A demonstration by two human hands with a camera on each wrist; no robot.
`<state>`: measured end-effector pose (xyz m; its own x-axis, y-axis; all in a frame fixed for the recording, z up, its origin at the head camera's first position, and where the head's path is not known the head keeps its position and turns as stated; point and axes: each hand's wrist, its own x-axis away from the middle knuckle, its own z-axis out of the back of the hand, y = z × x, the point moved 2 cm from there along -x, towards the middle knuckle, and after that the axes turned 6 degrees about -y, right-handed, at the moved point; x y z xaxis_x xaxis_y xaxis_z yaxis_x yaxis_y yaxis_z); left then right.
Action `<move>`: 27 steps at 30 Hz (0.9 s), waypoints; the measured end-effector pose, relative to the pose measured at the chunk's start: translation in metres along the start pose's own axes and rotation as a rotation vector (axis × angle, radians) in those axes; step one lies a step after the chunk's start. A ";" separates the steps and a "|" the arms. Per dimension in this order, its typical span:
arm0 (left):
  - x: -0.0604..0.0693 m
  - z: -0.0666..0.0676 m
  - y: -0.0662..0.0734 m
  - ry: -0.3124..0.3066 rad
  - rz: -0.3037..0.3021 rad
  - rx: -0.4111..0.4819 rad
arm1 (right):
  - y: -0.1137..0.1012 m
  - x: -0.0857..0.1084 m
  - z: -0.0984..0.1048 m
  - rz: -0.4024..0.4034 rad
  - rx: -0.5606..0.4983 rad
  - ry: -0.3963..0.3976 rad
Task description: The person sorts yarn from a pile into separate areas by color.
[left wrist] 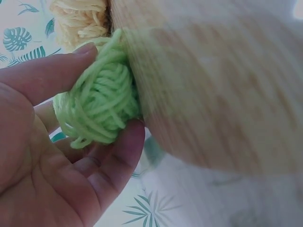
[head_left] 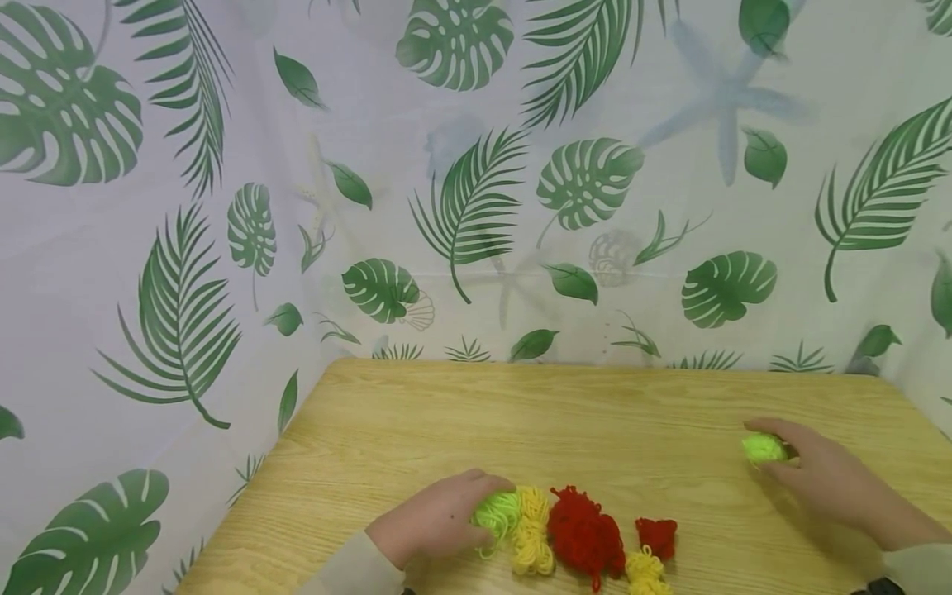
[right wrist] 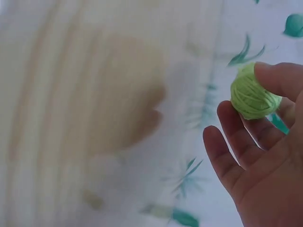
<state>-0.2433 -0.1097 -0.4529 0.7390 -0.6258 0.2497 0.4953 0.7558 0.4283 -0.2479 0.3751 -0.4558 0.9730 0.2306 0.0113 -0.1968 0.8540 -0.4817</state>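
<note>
My left hand (head_left: 445, 514) grips a lime-green ball of yarn (head_left: 497, 519) at the table's front; in the left wrist view its thumb and fingers curl round the yarn (left wrist: 102, 97). Right beside that ball lies a yellow yarn bundle (head_left: 532, 533). Off to the right, my right hand (head_left: 821, 479) holds a smaller lime-green yarn ball (head_left: 763, 448). The right wrist view shows this ball (right wrist: 253, 94) pinched between thumb and fingers, with the other fingers spread.
A large red yarn ball (head_left: 585, 535) sits right of the yellow bundle. Further right are a small red yarn piece (head_left: 657, 537) and a second yellow bundle (head_left: 647, 572), cut off by the frame. The wooden table (head_left: 595, 413) meets a leaf-patterned curtain (head_left: 506, 322) at the back.
</note>
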 end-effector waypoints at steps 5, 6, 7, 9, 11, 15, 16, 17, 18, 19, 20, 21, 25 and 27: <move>0.000 0.000 0.000 0.001 0.001 0.007 | 0.029 0.007 0.006 -0.058 0.008 0.022; 0.000 0.000 0.000 0.000 0.002 0.009 | 0.034 0.008 0.007 -0.071 0.013 0.024; -0.001 0.000 0.000 0.000 0.003 0.011 | 0.038 0.009 0.009 -0.081 0.010 0.023; -0.001 0.001 0.000 -0.002 0.006 0.016 | 0.045 0.011 0.011 -0.096 0.014 0.024; -0.001 0.001 0.000 -0.002 0.009 0.019 | 0.051 0.013 0.013 -0.100 0.025 0.023; -0.001 0.000 0.000 -0.003 0.009 0.017 | 0.058 0.015 0.015 -0.087 0.060 0.012; -0.001 0.000 0.000 -0.004 0.008 0.016 | 0.059 0.015 0.015 -0.085 0.074 0.007; -0.001 0.000 0.000 -0.005 0.007 0.015 | 0.060 0.015 0.015 -0.082 0.087 0.004; -0.001 0.000 0.000 -0.004 0.005 0.013 | 0.062 0.015 0.015 -0.081 0.100 -0.002; 0.000 0.001 0.001 -0.005 0.004 0.012 | 0.063 0.014 0.016 -0.080 0.111 -0.003; 0.000 0.001 0.001 -0.006 0.004 0.012 | 0.064 0.014 0.016 -0.083 0.121 -0.010; 0.000 0.002 0.001 -0.007 0.005 0.012 | 0.066 0.013 0.015 -0.087 0.126 -0.019; 0.001 0.003 0.002 -0.009 0.007 0.015 | 0.072 0.010 0.013 -0.102 0.126 -0.051; 0.001 0.003 0.002 -0.008 0.009 0.016 | 0.073 0.010 0.012 -0.103 0.118 -0.059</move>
<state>-0.2432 -0.1090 -0.4492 0.7395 -0.6208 0.2602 0.4813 0.7579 0.4403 -0.2544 0.4455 -0.4807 0.9807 0.1628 0.1079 -0.1126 0.9227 -0.3688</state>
